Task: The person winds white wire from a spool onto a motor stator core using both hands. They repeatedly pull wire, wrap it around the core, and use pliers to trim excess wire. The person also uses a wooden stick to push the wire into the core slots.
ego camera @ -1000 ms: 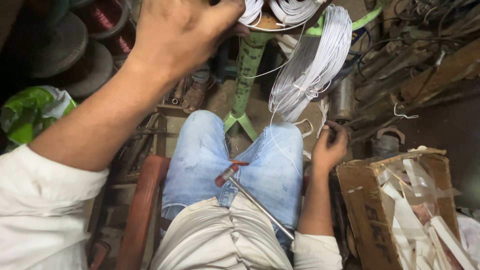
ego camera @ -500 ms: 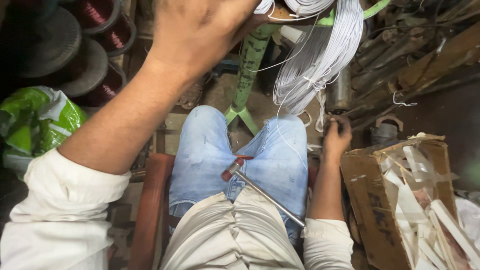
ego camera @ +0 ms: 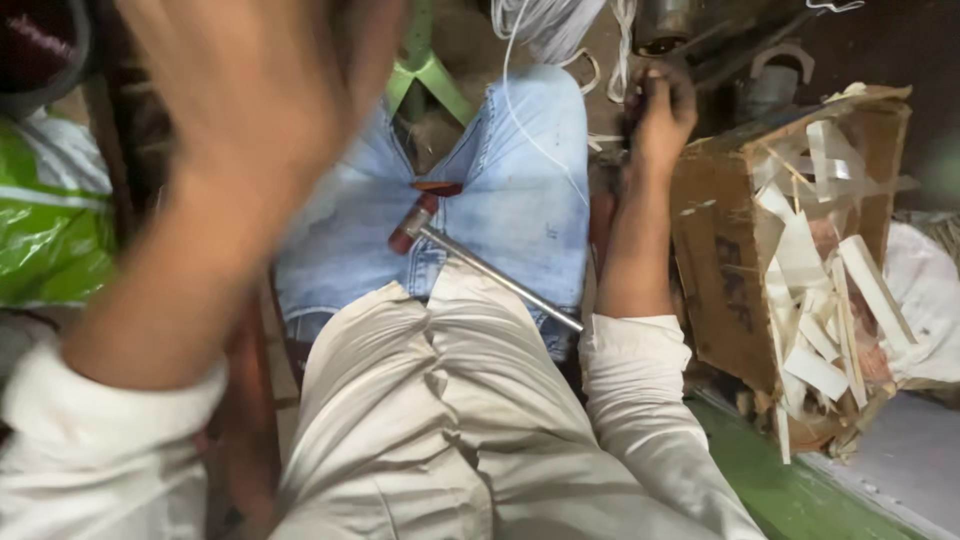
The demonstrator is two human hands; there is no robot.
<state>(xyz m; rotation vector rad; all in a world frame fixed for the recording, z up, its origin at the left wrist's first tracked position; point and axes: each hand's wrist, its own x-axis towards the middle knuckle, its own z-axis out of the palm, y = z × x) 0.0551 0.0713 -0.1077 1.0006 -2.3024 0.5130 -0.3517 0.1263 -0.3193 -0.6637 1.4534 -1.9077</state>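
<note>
Right hand (ego camera: 660, 105) grips beside cardboard box (ego camera: 740, 250) amid workshop clutter.

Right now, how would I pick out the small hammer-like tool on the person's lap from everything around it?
Start at the pale blue jeans in the middle of the view. Across the lap, from between the thighs toward the right sleeve, lies the tool: a thin, straight, silvery metal rod with a reddish-brown head at its upper left end. Neither the left hand nor the right hand touches it, and nothing else nearby is rigid and shiny.
</note>
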